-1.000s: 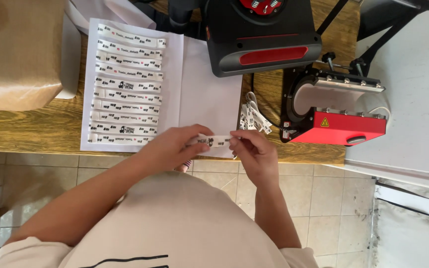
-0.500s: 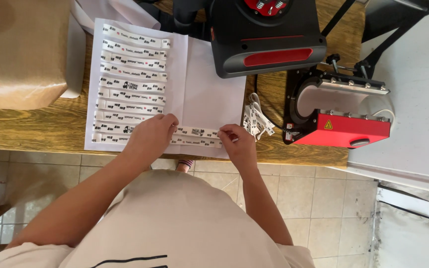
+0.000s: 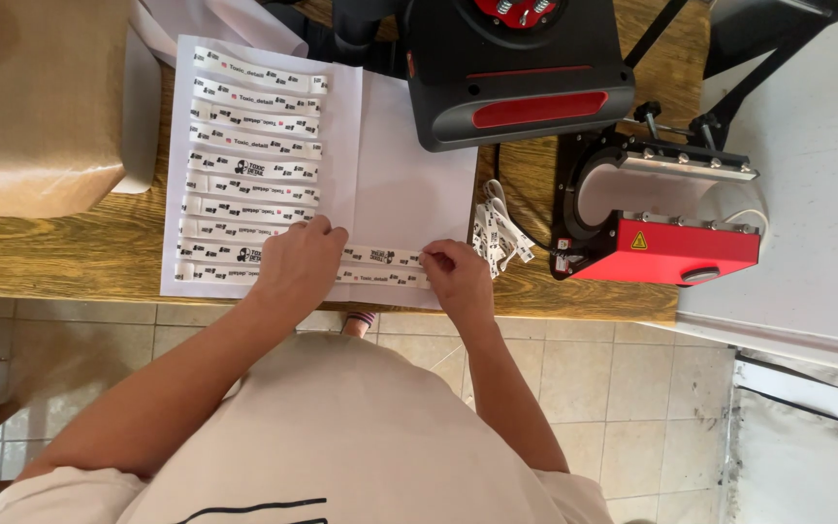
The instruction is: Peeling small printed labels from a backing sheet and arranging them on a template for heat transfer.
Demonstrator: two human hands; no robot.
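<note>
My left hand [image 3: 295,264] presses flat and my right hand [image 3: 455,276] pinches the end of a thin printed strip [image 3: 383,257], now laid on the smooth white paper [image 3: 409,184] at the wooden table's [image 3: 70,247] near edge. A second ago I held it up. At twelve o'clock sits the black-and-red press [image 3: 516,68], with the red curved press [image 3: 661,218] at two.

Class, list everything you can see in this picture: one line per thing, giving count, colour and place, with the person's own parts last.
table: one, wooden, across the top
white sheet: one, on the table, centre
printed strips: about ten, white with black marks, in rows on the sheet
loose strips: a small pile, white, right of the sheet
flat press: one, black and red, top centre
mug press: one, red and black, on the right
brown paper: one, top left
tiled floor: beige, below the table
left hand: pressing the lowest strips
right hand: pinching a strip's right end
</note>
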